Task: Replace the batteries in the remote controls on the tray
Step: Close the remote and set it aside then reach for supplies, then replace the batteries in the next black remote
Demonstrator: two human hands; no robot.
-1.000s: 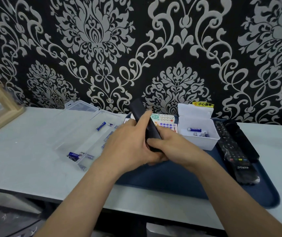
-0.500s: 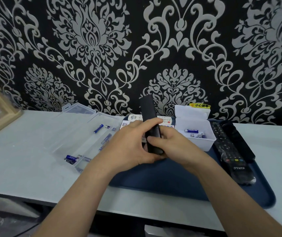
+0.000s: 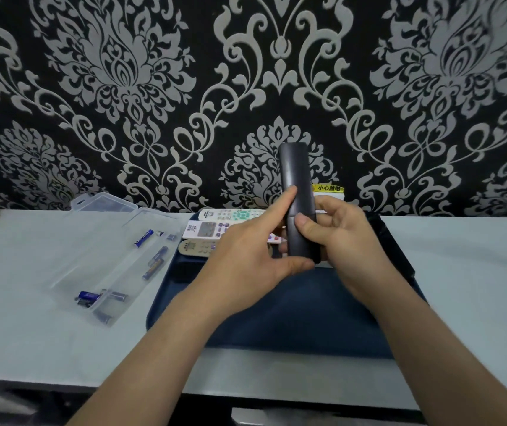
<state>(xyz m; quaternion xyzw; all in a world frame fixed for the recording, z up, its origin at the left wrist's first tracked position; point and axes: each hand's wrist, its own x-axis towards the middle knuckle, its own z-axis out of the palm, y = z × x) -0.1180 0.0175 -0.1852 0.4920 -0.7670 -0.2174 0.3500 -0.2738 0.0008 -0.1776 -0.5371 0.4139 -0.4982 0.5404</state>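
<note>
While the black remote [image 3: 296, 195] stands nearly upright in the middle of the frame, lifted above the blue tray [image 3: 292, 327], both my hands are on it. Its plain back faces me, and a faint seam crosses it about where my right thumb sits. My left hand [image 3: 246, 262] comes in from the lower left. Of its fingers [image 3: 272, 212], the index lies straight along the back with its tip above the seam. The thumb tucks under the lower end, and I cannot tell how the others lie behind. My right hand [image 3: 344, 238] wraps the right edge, its thumb pad pressed flat just below the seam and the rest curled round the far side.

I judge the step to be sliding the battery cover off. To do it well I should press down with the right thumb and push along the remote's length, not across it. The left hand should brace the body so it does not twist. Pressure comes first, then the slide, because a jerk could send the cover flying.

Left of my hands, three pale remotes [image 3: 212, 230] lie at the tray's far left. Further left on the table [image 3: 31, 333], an open clear case [image 3: 101, 250] holds loose batteries [image 3: 143, 238]. At the tray's right, a second black remote [image 3: 390, 244] shows past my right wrist.
</note>
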